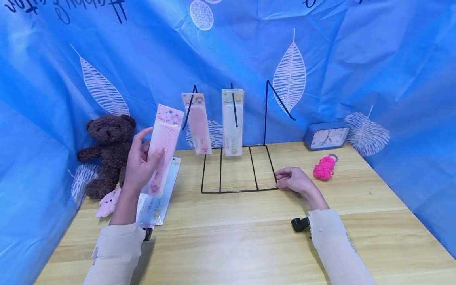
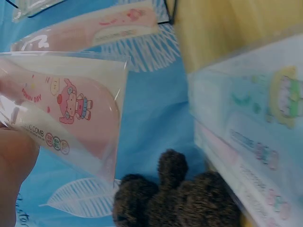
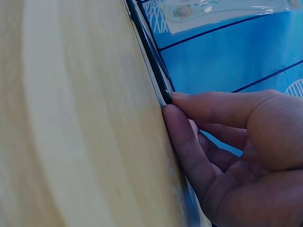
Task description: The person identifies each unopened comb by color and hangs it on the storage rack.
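My left hand (image 1: 140, 164) pinches a pink comb (image 1: 165, 146) in a clear package, held upright over the left of the table. In the left wrist view the packaged comb (image 2: 80, 109) shows a cartoon figure and the thumb at its edge. My right hand (image 1: 293, 180) pinches the near right corner of the black wire display rack (image 1: 238, 191) between thumb and finger; the right wrist view shows this grip on the rack's wire (image 3: 156, 71) close. From the rack's hooks hang another packaged pink comb (image 1: 198, 126) and a packaged white comb (image 1: 229, 138). The right hook (image 1: 281, 101) carries nothing.
More packaged combs (image 1: 171, 190) lie under the left hand. A brown teddy bear (image 1: 110, 154) sits at the left, by a small pink soft toy (image 1: 108, 204). A blue clock (image 1: 327, 135) and a pink yarn bundle (image 1: 324, 168) stand at the right. Blue cloth (image 1: 228, 47) hangs behind.
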A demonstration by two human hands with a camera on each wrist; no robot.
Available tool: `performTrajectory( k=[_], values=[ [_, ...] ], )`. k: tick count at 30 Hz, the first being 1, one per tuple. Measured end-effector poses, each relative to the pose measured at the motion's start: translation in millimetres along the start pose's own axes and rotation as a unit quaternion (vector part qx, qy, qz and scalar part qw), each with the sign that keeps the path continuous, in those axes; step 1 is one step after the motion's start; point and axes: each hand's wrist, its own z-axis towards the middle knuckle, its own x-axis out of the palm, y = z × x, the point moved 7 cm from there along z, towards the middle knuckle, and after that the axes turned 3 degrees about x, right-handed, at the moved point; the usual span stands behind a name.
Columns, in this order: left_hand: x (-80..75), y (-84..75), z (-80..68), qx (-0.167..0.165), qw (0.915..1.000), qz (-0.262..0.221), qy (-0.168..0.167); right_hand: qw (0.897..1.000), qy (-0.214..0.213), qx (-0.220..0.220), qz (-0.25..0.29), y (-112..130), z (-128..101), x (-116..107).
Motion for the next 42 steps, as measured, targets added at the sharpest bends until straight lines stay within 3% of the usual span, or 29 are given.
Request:
performTrajectory(
  k=[5,14,24,29,34,42],
  values=[
    [2.6,-16.2,1.2,0.041,0.9991,0.002,-0.007,1.0,0.0,0.004,-0.001,0,-1,0],
    [2.4,-30.8,-1.5,0.075,0.9968,-0.027,-0.01,1.0,0.001,0.002,-0.011,0,0,-1],
    [0.7,-36.4,-6.8,0.079,0.9949,-0.061,-0.012,1.0,-0.001,0.008,-0.012,-1,1,-2],
    [3.6,-34.8,-9.5,0.069,0.9947,-0.076,0.003,1.0,0.001,0.006,-0.01,0,1,-3],
    [7.3,-29.4,-12.5,0.06,0.9962,-0.06,0.017,1.0,-0.002,0.012,-0.006,-1,2,-2],
    [18.2,-32.1,-15.1,0.093,0.9923,-0.066,0.049,1.0,-0.003,0.011,0.0,-2,1,-1]
  ],
)
